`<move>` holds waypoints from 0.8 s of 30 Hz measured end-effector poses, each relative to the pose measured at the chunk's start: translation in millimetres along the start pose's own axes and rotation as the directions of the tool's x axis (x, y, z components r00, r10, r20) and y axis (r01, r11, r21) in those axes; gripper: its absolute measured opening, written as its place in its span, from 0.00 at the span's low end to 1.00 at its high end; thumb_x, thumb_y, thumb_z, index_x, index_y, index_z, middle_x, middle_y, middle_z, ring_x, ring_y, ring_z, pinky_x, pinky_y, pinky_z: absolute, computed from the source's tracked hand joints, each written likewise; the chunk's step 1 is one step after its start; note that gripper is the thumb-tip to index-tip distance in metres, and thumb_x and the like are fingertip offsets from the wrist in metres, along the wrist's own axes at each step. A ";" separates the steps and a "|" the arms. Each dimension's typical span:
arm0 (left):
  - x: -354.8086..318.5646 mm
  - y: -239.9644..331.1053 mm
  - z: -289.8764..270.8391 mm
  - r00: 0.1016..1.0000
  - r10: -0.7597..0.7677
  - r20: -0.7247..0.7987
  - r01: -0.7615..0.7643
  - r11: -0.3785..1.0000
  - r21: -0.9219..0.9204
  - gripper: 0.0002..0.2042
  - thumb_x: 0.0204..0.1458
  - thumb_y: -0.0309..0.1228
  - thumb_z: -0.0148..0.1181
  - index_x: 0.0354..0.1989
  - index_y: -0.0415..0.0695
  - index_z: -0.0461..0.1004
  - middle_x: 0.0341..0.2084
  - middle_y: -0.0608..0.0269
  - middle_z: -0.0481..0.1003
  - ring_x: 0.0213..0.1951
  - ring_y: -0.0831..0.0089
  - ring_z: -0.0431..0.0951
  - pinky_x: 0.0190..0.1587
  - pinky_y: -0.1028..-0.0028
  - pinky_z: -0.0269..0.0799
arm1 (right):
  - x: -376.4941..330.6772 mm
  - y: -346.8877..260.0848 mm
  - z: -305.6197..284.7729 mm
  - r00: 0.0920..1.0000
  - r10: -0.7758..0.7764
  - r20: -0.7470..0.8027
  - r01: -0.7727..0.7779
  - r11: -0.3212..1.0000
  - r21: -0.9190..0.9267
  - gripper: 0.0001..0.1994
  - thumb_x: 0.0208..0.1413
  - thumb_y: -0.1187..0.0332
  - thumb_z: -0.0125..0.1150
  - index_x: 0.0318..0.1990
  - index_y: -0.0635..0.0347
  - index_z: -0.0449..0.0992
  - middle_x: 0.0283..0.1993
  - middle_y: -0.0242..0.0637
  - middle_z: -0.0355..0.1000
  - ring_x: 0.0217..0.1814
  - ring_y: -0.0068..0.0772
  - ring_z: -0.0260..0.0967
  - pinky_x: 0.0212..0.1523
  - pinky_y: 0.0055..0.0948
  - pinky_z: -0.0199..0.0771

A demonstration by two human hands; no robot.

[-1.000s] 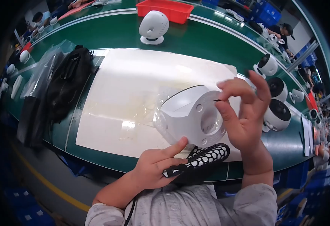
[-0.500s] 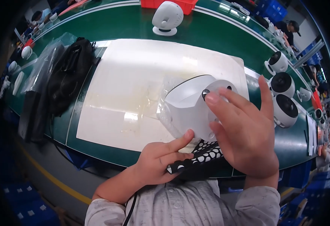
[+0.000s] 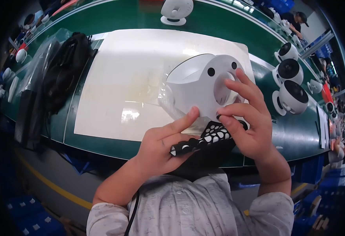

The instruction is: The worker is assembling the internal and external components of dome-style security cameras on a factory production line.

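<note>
A white plastic housing (image 3: 192, 92) with a rounded base lies tilted on clear plastic film on the white board (image 3: 113, 82). Two round black pads (image 3: 211, 71) sit on its upper base face. My left hand (image 3: 156, 147) has its index fingertip against the housing's near side, while its other fingers clasp a curled black sheet of round pads with white circles (image 3: 215, 135). Just above that sheet, my right hand (image 3: 251, 114) pinches a small dark round pad (image 3: 219, 116) between thumb and index finger. Its other fingers reach over the base, hiding part of it.
A black bag (image 3: 68, 72) and clear plastic wrap (image 3: 38, 67) lie at the left. One white device (image 3: 176, 11) stands beyond the board, and several with black round fronts (image 3: 292, 96) stand at the right. A person (image 3: 294, 23) is at the far right.
My right hand has drawn back from the base's left pad toward the sheet and now pinches a small dark pad. That left pad shows uncovered on the base. The view has shifted slightly.
</note>
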State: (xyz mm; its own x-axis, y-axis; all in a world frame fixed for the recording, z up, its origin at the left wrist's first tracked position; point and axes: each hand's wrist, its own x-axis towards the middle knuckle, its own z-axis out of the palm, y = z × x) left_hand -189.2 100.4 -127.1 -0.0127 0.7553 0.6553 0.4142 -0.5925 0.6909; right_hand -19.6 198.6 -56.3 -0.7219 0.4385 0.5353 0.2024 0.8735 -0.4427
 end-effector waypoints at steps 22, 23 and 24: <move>-0.6 3.6 -1.0 0.999 -0.037 0.017 0.038 0.997 -0.063 0.11 0.32 0.21 0.61 0.29 0.40 0.71 0.49 0.52 0.63 0.38 0.62 0.74 0.36 0.76 0.71 | -19.3 -33.9 -10.4 0.996 -0.028 0.086 0.058 0.929 -0.366 0.25 0.48 0.48 0.47 0.43 0.60 0.68 0.49 0.42 0.63 0.57 0.51 0.53 0.57 0.49 0.41; 0.5 4.4 -0.9 1.000 -0.026 0.017 0.026 0.999 -0.044 0.11 0.32 0.21 0.61 0.29 0.40 0.71 0.49 0.52 0.63 0.37 0.62 0.74 0.35 0.76 0.71 | -18.9 -33.8 -12.0 0.996 -0.066 0.068 0.080 0.969 -0.233 0.21 0.47 0.51 0.53 0.40 0.61 0.69 0.48 0.42 0.64 0.56 0.52 0.54 0.56 0.49 0.45; 2.1 4.4 -1.3 1.000 -0.013 0.020 0.013 1.000 -0.023 0.11 0.32 0.21 0.60 0.29 0.40 0.72 0.49 0.53 0.63 0.37 0.62 0.74 0.35 0.76 0.71 | -9.7 -37.8 -9.5 0.994 -0.057 0.096 0.075 0.977 -0.202 0.13 0.41 0.63 0.61 0.32 0.60 0.70 0.44 0.41 0.66 0.53 0.50 0.57 0.53 0.46 0.52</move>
State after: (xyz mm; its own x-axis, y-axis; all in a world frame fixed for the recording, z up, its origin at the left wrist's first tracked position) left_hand -188.6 99.0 -122.3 0.0004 0.7684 0.6400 0.3930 -0.5886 0.7064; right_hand -14.0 163.3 -38.0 -0.7921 0.3663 0.4883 0.2771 0.9286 -0.2470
